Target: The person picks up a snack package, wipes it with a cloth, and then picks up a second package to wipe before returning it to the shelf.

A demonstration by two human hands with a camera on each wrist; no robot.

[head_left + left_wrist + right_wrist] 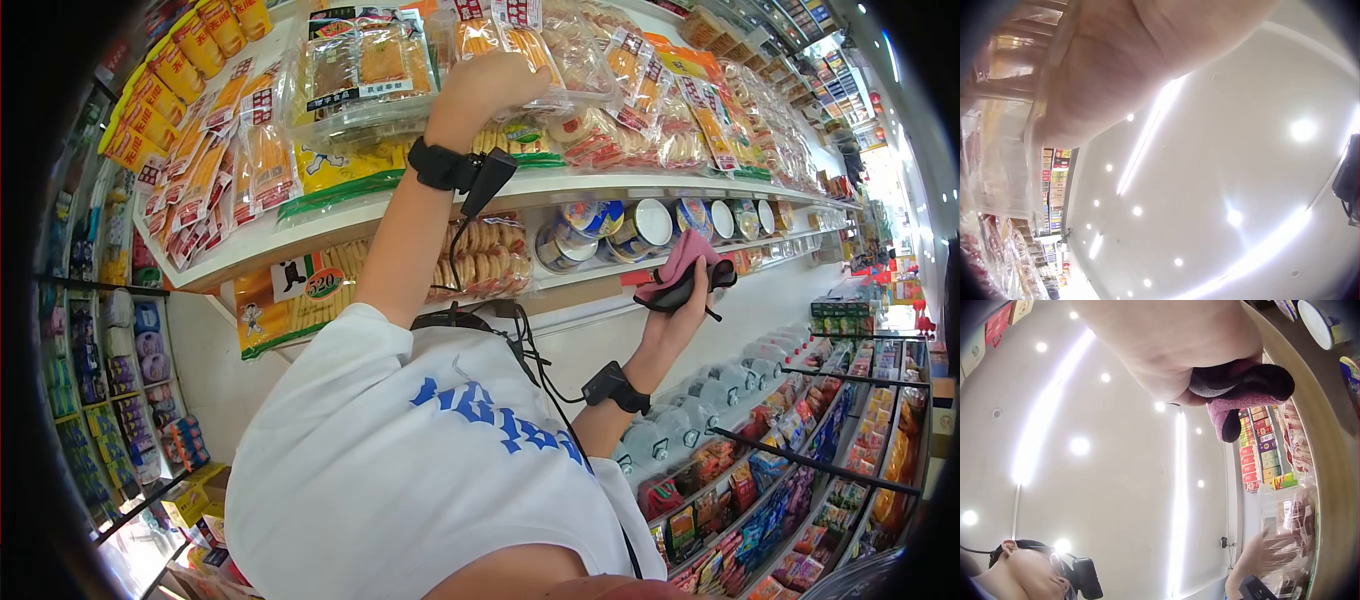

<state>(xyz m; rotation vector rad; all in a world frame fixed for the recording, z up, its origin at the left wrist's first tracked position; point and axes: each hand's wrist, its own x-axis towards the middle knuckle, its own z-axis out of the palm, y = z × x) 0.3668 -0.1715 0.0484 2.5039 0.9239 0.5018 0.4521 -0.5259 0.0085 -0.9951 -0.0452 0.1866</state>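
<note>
A clear plastic container [345,125] with flat snack packs stands on the white shelf [400,200]. In the head view, my left hand [490,85] is at a container's front rim, gripping it, its fingertips partly hidden. The left wrist view shows my left hand [1122,56] against the clear plastic wall [1004,156]. My right hand [680,305] holds a pink cloth [683,262] with a black item [675,293], in front of the lower shelf. The right wrist view shows my right hand [1179,344] above the pink fuzzy material [1232,409] and its rounded black parts.
Yellow canisters [175,70] and bagged snacks [255,165] line the left end of the upper shelf. Round tins [640,228] sit on the shelf below. Large clear bottles [680,425] and dark rack bars [815,460] are at the lower right. A cable [540,370] hangs by my torso.
</note>
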